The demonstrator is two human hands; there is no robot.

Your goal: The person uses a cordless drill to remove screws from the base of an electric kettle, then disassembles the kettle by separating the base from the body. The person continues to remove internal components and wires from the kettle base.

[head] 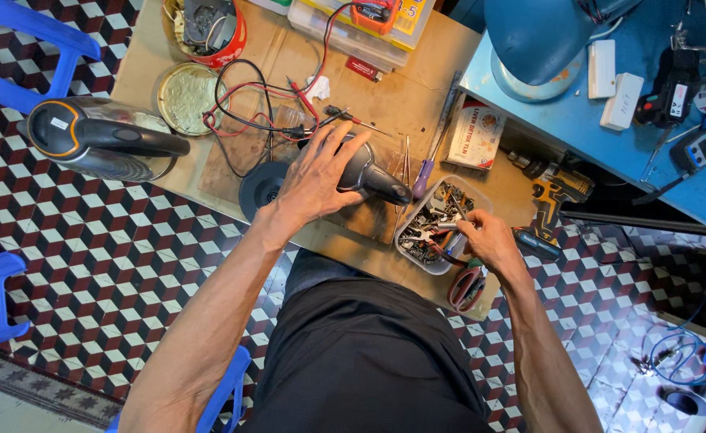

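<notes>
Black part: a dark, rounded appliance piece (369,178) lies on the brown tabletop (417,88), just above the frame's centre, its narrow end pointing toward 4 o'clock.
Left hand: the left hand (314,178) lies flat over that black part, fingers spread and pointing toward 1 o'clock, pressing on it rather than closing around it.
Black disc: a round black base (258,189) sits touching the part at its 9 o'clock side, partly under the left wrist.
Right hand: the right hand (485,239) is at the 4 o'clock side of the black part, fingers pinched narrowly on a small metal piece (447,227) over the tray; what the piece is cannot be told.
Parts tray: a clear plastic tray (481,200) full of small metal bits stands just beside the part at 4 o'clock, under the right fingertips.
Screwdriver: a purple-handled screwdriver (422,178) lies between the part and the tray, shaft pointing to 1 o'clock.
Kettle: a steel kettle with a black and orange handle (100,138) stands at the table's 9 o'clock edge, well apart from both hands.
Leads: red and black test leads (252,100) loop across the table at 11 o'clock from the left hand.
Tins: a red tin (232,44) and a round lid (184,96) sit near the 11 o'clock corner.
Drill: a yellow and black drill (553,192) lies at 3 o'clock, beyond the tray.
Pliers: red-handled pliers (467,287) rest at the table's near edge, at 6 o'clock from the right hand.
</notes>
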